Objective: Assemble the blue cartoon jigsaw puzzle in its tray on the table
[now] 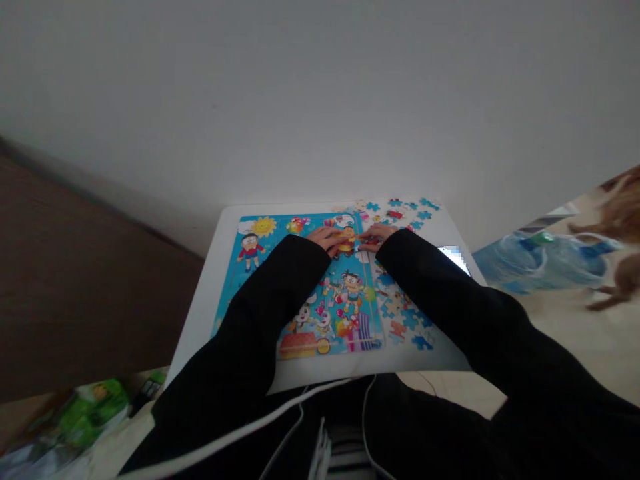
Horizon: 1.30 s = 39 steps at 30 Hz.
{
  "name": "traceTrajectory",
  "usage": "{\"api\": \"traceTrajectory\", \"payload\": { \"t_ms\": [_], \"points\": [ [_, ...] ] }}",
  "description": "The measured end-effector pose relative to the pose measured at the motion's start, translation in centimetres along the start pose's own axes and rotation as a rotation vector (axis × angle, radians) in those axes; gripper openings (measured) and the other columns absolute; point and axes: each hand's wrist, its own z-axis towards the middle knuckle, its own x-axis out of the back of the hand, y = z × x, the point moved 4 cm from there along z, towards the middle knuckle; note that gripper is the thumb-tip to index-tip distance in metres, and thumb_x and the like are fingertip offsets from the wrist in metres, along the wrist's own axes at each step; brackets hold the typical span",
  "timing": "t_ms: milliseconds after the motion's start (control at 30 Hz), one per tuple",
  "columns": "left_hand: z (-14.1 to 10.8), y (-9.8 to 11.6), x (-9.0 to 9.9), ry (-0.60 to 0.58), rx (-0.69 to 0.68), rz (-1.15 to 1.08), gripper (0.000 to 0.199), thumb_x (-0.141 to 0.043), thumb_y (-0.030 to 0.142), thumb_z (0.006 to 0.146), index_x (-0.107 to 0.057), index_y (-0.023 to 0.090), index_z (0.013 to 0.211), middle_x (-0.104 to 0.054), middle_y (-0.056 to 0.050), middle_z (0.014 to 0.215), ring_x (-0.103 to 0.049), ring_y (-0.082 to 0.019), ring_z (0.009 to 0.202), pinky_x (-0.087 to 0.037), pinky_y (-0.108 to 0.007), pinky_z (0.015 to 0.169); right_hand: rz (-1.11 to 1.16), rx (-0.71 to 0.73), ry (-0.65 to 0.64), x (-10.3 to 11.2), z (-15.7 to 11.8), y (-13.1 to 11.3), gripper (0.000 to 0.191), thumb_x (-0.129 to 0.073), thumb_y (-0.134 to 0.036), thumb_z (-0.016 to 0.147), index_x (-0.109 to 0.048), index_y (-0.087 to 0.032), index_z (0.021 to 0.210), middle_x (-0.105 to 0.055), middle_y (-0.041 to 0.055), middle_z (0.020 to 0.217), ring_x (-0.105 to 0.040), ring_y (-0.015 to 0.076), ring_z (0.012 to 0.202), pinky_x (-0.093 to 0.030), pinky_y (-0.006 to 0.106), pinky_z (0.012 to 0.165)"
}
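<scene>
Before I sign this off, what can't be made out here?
All in the head view:
Puzzle picture: partly hidden by the left sleeve.
Right hand: too small and dim to tell whether it grips anything.
Bright device: partly covered by the right sleeve, its screen pixelated.
Brown thing: blurred, cut off by the right edge.

- cartoon jigsaw puzzle (340, 303) on a white table (204, 307), call that clock centre
- left hand (326, 240) at 1 o'clock, fingers on the picture
- right hand (377, 235) at 2, by the puzzle's edge
- loose jigsaw pieces (410, 319) scattered from 2 to 4
- lit phone (454, 258) around 3, beside a black sleeve (425, 263)
</scene>
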Motion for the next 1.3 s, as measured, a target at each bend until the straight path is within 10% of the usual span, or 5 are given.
{"api": "traceTrajectory", "payload": {
  "t_ms": [1300],
  "points": [
    [0.0,2.3,3.4,-0.086,-0.02,-0.045,0.024,-0.043,0.02,0.084,-0.06,0.013,0.099,-0.06,-0.008,0.114,-0.052,-0.02,0.107,-0.041,-0.032,0.095,-0.099,-0.023,-0.046,1.0,0.2,-1.3,0.035,-0.074,-0.035,0.062,-0.07,-0.023,0.095,-0.068,0.0044,0.085,-0.062,0.016,0.075,-0.049,0.026,0.072]
  ]
}}
